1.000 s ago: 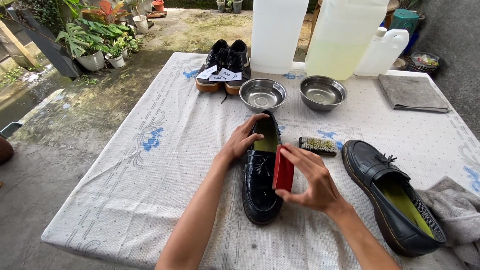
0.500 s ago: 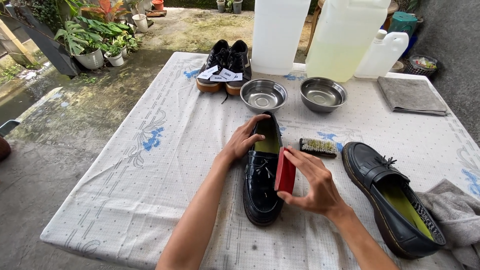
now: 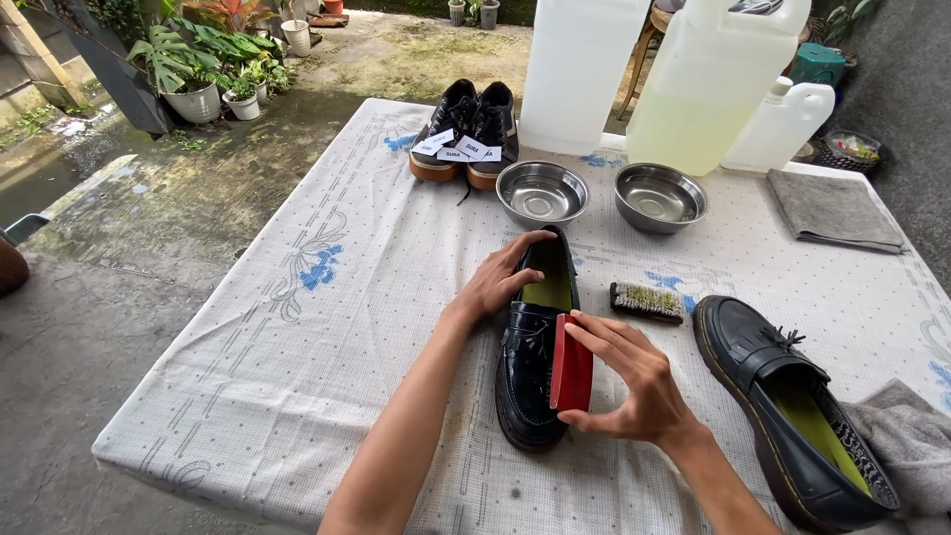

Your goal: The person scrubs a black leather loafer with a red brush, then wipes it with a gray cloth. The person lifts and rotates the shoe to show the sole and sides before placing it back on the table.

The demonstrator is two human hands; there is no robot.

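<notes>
Brushing step: left hand (image 3: 492, 285) steadies the black loafer (image 3: 535, 347) – right hand (image 3: 629, 381) grips the red brush (image 3: 572, 364) at its three-o'clock flank, needing firm strokes.

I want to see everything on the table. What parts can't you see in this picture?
All in the head view:
- Red brush: its bristle side is turned away, against the black shoe.
- Second black shoe: its heel end is cut off near the bottom edge.
- Two big jugs: tops cut off by the top edge.
- Right hand: palm hidden behind its own back.
</notes>
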